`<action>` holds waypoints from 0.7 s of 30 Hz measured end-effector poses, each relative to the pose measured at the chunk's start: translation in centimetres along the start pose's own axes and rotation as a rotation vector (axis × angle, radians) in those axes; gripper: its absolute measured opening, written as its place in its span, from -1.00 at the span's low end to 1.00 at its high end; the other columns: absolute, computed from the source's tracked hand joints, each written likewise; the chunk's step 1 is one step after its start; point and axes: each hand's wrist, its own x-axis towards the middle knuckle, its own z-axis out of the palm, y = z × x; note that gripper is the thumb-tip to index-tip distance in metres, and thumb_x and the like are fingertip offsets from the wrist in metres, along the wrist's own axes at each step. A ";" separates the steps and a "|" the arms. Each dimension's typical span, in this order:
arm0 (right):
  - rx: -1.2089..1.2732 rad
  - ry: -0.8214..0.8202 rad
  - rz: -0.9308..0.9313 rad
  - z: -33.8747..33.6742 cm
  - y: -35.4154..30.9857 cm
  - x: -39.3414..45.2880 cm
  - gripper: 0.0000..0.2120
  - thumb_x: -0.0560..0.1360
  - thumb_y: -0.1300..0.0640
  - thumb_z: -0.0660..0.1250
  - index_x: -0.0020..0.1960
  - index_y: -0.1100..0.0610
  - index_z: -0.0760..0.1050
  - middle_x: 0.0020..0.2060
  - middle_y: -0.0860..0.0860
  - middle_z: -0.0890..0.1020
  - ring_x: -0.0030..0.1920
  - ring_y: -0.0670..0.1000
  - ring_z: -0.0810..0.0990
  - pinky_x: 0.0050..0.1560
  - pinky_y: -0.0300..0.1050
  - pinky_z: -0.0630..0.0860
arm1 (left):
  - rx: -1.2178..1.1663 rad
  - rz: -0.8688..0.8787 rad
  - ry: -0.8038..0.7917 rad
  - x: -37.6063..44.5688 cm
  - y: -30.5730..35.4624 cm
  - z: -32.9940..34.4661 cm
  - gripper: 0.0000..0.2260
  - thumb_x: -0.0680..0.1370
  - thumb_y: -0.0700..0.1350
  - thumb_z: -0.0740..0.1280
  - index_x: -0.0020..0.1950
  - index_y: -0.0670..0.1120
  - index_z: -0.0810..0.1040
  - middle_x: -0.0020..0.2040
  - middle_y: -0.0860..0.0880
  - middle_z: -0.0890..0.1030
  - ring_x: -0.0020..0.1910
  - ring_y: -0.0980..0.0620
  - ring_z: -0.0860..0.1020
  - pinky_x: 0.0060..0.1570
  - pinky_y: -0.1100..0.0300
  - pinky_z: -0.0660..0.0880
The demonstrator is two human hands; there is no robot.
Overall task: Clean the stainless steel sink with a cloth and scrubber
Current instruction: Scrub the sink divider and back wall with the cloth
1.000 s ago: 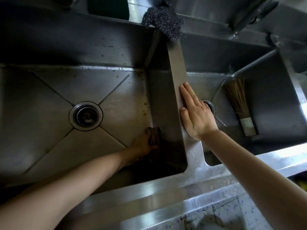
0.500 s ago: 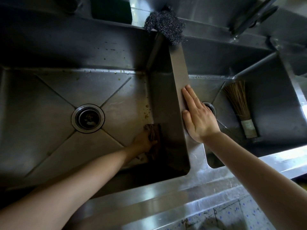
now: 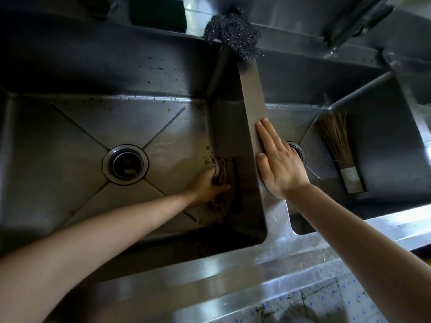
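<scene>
A double stainless steel sink fills the view, and its left basin [image 3: 70, 141] has a round drain [image 3: 125, 164] in the middle. Low in that basin, my left hand [image 3: 207, 185] grips a bunched brownish cloth [image 3: 221, 174] against the foot of the right wall. My right hand [image 3: 278, 159] lies flat with straight fingers on the divider [image 3: 250, 89] between the basins. A dark steel-wool scrubber [image 3: 233, 33] sits at the divider's far end on the back ledge.
A straw brush [image 3: 338, 148] leans in the right basin [image 3: 377, 117] beside its drain [image 3: 297, 149]. Food specks dot the left basin's back wall and floor. A dark green object [image 3: 158, 12] stands on the back ledge. A tap [image 3: 356, 19] rises at the top right.
My left hand has slid the cloth a little farther from me along the foot of the basin's right wall. My right hand has stayed on the divider.
</scene>
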 end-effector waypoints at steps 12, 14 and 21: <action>-0.008 -0.005 0.008 0.0 -0.1 0.0 -0.37 0.51 -0.10 -0.15 0.53 0.10 -0.04 0.53 0.03 0.02 0.49 0.06 0.15 0.40 0.00 0.20 | -0.041 0.162 -0.008 -3.3 2.6 1.0 -0.56 0.44 -0.23 0.44 0.29 -0.22 0.43 0.16 -0.09 0.54 0.18 -0.02 0.49 0.15 0.26 0.36; -0.011 -0.009 0.010 0.0 -0.1 0.0 -0.37 0.51 -0.11 -0.15 0.53 0.09 -0.05 0.53 0.03 0.01 0.49 0.06 0.14 0.41 -0.01 0.18 | -0.057 0.175 -0.005 -3.5 3.5 0.8 -0.55 0.45 -0.27 0.42 0.31 -0.25 0.41 0.16 -0.07 0.52 0.17 0.04 0.47 0.13 0.33 0.34; 0.004 -0.007 0.012 0.2 0.2 0.1 -0.38 0.52 -0.12 -0.15 0.54 0.06 -0.06 0.53 0.01 0.01 0.51 0.05 0.11 0.45 0.03 0.17 | -0.261 0.068 0.075 -3.3 5.4 0.5 -0.69 0.42 -0.23 0.46 0.13 -0.13 0.52 0.12 -0.12 0.61 0.11 -0.03 0.56 0.16 0.11 0.47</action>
